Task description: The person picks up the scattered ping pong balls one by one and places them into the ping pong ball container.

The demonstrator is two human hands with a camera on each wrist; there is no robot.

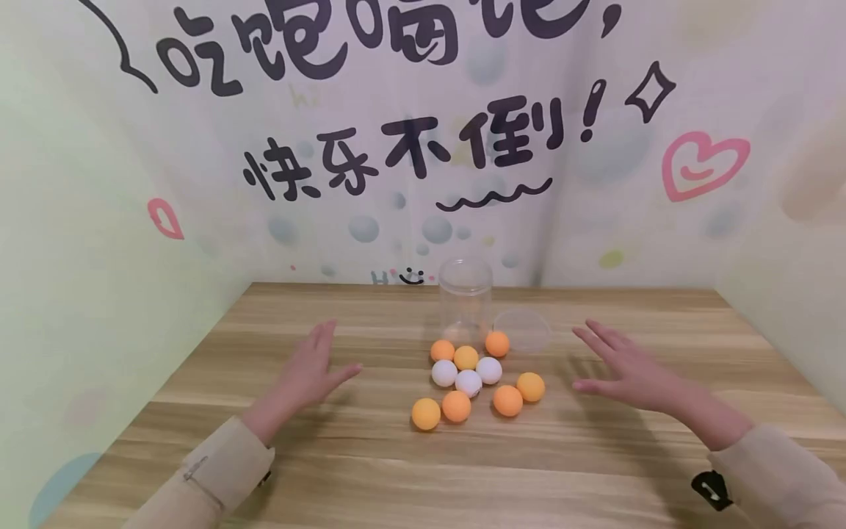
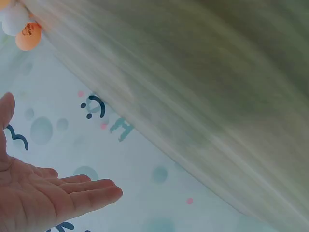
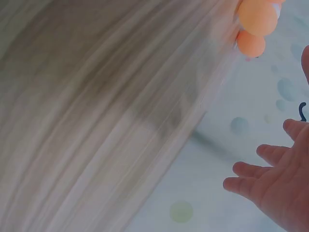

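Note:
Several orange and white ping-pong balls (image 1: 468, 383) lie grouped on the wooden table in the head view. Left of them, my left hand (image 1: 305, 375) hovers over the table with fingers straight and thumb spread, holding nothing. My right hand (image 1: 628, 367) is held out likewise on the right side, nearest to an orange ball (image 1: 531, 387). Behind the balls stands a clear plastic jar (image 1: 465, 301), upright with its top uncovered. A clear round lid (image 1: 523, 330) lies flat beside it. The left wrist view shows the left palm (image 2: 43, 203); the right wrist view shows the right fingers (image 3: 251, 186) extended.
The wood-grain table (image 1: 370, 470) ends at the back against a printed curtain (image 1: 370, 250) with black lettering and coloured dots. Pale side walls (image 1: 79, 294) flank it left and right. Light sleeves (image 1: 205, 470) cover both forearms.

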